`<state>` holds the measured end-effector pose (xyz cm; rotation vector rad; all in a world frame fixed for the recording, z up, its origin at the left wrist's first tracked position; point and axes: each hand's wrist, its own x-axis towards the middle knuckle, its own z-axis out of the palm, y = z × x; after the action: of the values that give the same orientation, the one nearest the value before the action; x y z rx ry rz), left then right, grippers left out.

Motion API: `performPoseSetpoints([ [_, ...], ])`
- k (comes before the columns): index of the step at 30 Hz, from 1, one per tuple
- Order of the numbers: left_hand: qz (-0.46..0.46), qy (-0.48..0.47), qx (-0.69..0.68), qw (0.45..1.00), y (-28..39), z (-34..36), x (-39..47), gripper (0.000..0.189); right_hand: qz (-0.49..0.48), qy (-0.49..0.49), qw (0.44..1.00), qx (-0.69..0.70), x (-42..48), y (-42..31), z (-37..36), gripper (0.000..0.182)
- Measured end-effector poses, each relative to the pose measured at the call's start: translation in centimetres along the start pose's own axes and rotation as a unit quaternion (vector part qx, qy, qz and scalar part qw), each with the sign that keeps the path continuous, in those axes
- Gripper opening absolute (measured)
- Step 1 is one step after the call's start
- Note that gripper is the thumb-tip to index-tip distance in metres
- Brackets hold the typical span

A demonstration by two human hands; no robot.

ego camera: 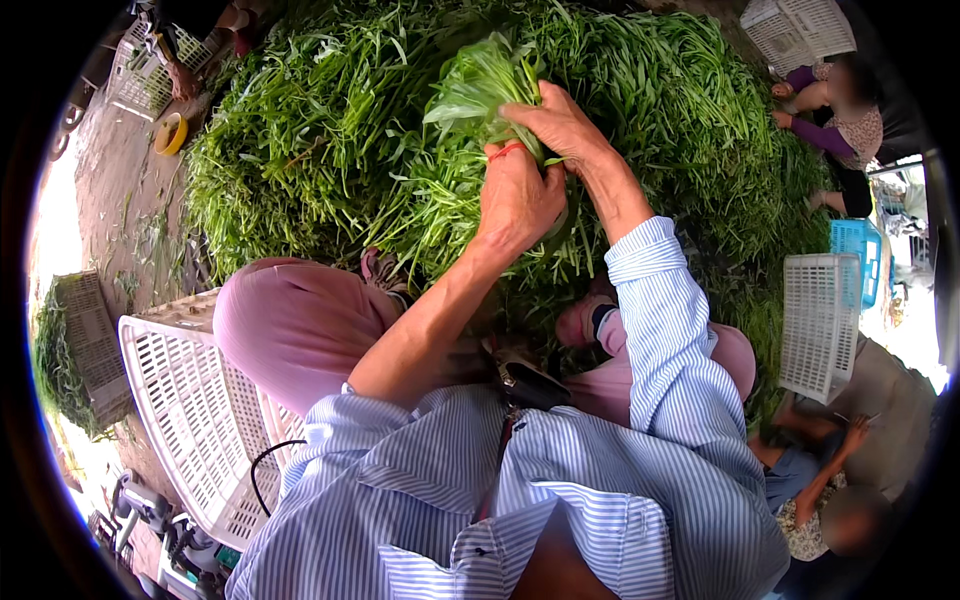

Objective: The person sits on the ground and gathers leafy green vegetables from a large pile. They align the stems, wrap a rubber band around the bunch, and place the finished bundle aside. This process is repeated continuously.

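Note:
A bunch of leafy green vegetables [480, 86] is held between both hands, over a large heap of the same kind of greens [322, 142]. My left hand [517, 191] grips the lower end of the bunch, with a red band [508, 150] looped at its fingers. Whether the band also goes round the stems cannot be told. My right hand [559, 127] closes on the stems just above and to the right, its thumb lying across them. The leaves fan out up and to the left of the fingers.
White plastic crates stand at my left side [195, 412] and at the right [821, 326], near a blue crate [855, 251]. A yellow bowl [171, 134] lies at upper left. Co-workers sit at the right [855, 127] and lower right [817, 495]; another's hand [182, 80] shows at upper left.

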<state>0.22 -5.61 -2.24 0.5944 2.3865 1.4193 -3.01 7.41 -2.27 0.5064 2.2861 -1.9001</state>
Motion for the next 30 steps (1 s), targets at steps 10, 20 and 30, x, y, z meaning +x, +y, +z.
performPoseSetpoints([
  [10,-0.143,-0.136,-0.054,0.979,-9.3,4.3,-8.8,0.080,0.041,0.008,0.960,-0.278,-5.4,14.3,0.3,0.056],
  [20,-0.145,0.227,-0.463,0.845,-11.7,-0.6,-9.0,0.020,-0.110,0.249,0.910,-0.314,-9.2,11.8,1.5,0.028],
  [30,-0.226,0.166,-0.558,0.781,-11.4,2.4,-9.6,0.021,-0.217,0.100,0.922,-0.304,-15.6,12.6,7.8,0.029],
])
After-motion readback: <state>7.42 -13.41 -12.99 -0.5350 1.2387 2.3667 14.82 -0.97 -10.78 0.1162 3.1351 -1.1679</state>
